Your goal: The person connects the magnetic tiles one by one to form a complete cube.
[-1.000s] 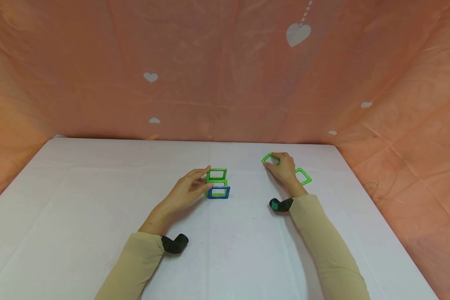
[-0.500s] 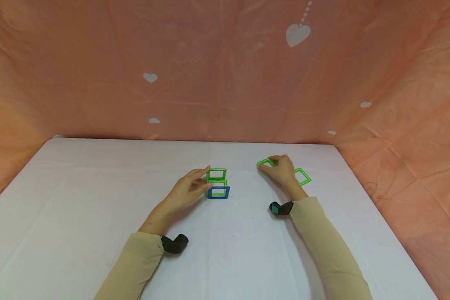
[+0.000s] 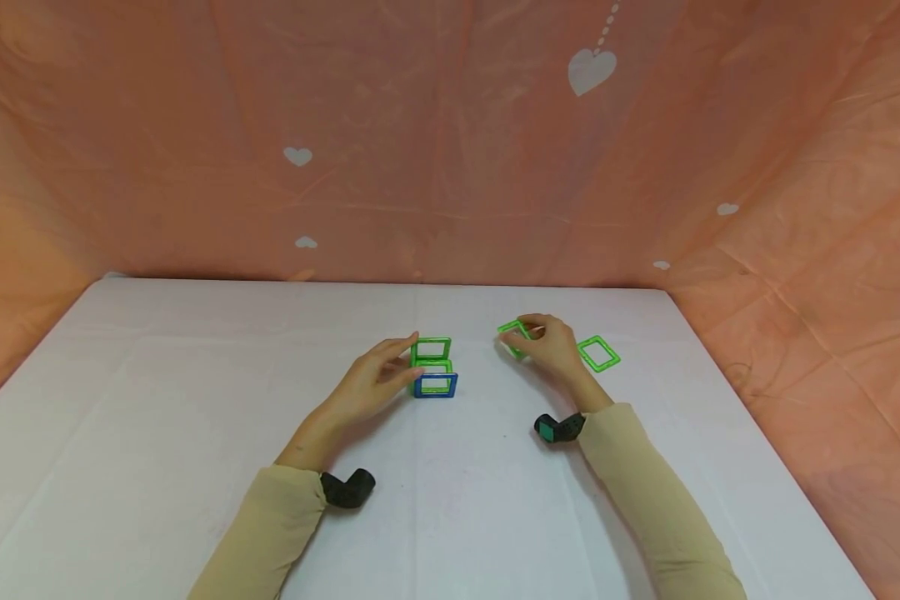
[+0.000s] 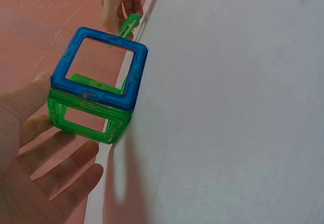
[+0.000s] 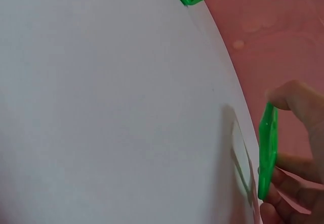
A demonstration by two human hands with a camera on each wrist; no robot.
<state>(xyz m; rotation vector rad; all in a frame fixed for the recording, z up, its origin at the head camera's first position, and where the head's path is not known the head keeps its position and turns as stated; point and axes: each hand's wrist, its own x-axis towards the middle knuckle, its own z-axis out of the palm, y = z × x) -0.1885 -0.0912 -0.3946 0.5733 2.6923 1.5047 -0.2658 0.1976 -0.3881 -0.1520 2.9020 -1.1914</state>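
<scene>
Several magnetic tiles, open square frames, are joined into a box-like structure (image 3: 435, 385) standing on the table, with a blue tile (image 4: 135, 77) on one side and green tiles (image 4: 91, 114) on the others. My left hand (image 3: 367, 382) grips its left side between thumb and fingers; the other fingers spread loosely below in the left wrist view. To the right of the structure, my right hand (image 3: 555, 346) pinches a single green magnetic tile (image 5: 268, 150) by its edges, tilted and held apart from the structure. Part of that tile is hidden behind the fingers.
Another green magnetic tile (image 3: 598, 353) lies flat on the white table (image 3: 465, 500), just right of my right hand. Black wrist cameras (image 3: 348, 488) stick out from both sleeves. A pinkish-orange sheet with hearts (image 3: 420, 167) hangs behind the table and at its sides.
My right hand has moved left and slightly nearer with its green tile, turning it on the way. The loose tile behind it now shows fully. The left hand and structure stay put.
</scene>
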